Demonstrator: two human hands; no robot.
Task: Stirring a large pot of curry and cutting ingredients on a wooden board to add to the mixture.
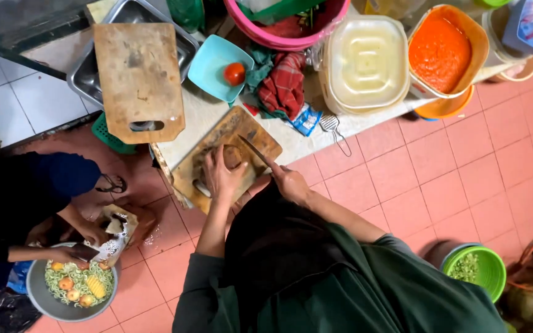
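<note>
The person's left hand (222, 176) lay flat with fingers spread on a brown food item (232, 157) near the middle of a worn wooden cutting board (260, 137), which sat at the counter's (202, 114) near edge with one corner jutting over it. What the food was could not be told. The right hand (291, 183) was closed around the handle of a knife (253, 150), fingers wrapped and pressed together. The knife's long axis ran diagonally across the board, from the handle at the board's near right edge up toward its far left; the tip pointed away from the person and leftward, and the blade met the food just beside the left fingertips. Farther back on the counter a second cutting board (138, 80) rested across a metal tray (180, 37), and a teal dish (214, 65) held a tomato (235, 73). A red checked cloth (284, 83) lay beside it. On the floor to the left, another person's hands (84, 237) worked over a grey basin (41, 296) of vegetables.
</note>
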